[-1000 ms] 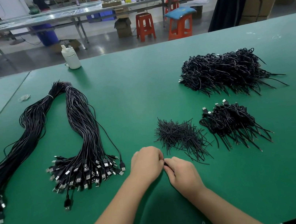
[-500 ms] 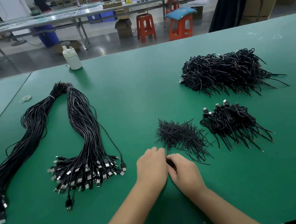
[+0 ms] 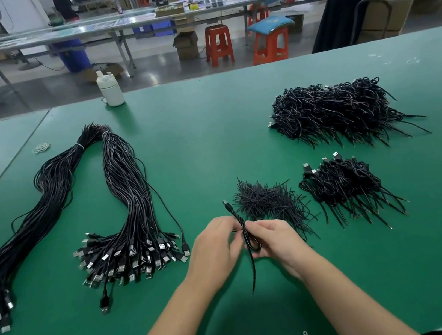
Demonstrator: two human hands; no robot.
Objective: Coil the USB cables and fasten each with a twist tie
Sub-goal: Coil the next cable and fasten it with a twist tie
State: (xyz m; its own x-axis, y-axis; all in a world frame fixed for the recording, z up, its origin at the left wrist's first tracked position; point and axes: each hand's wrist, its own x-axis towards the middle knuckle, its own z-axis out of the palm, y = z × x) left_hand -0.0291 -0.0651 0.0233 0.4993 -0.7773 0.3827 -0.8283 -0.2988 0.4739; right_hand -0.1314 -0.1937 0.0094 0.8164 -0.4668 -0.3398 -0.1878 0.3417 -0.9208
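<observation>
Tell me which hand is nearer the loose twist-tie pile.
Right. The right hand sits just below the twist-tie pile, nearly touching it; the left hand is farther off to its lower left.

A short black USB cable (image 3: 249, 237) is up off the green table (image 3: 210, 140), folded into a small loop between the left hand (image 3: 216, 247) and the right hand (image 3: 275, 238), both pinching it at the waist. Its plug end pokes up and away; a thin tail dangles down toward the wearer. Just beyond the hands lies a loose heap of black twist ties (image 3: 269, 203). To the right, a small pile of coiled cables (image 3: 343, 186), and farther back a big pile (image 3: 337, 112). On the left, two long bundles of uncoiled cables (image 3: 128, 209) fan their plugs toward the near edge.
</observation>
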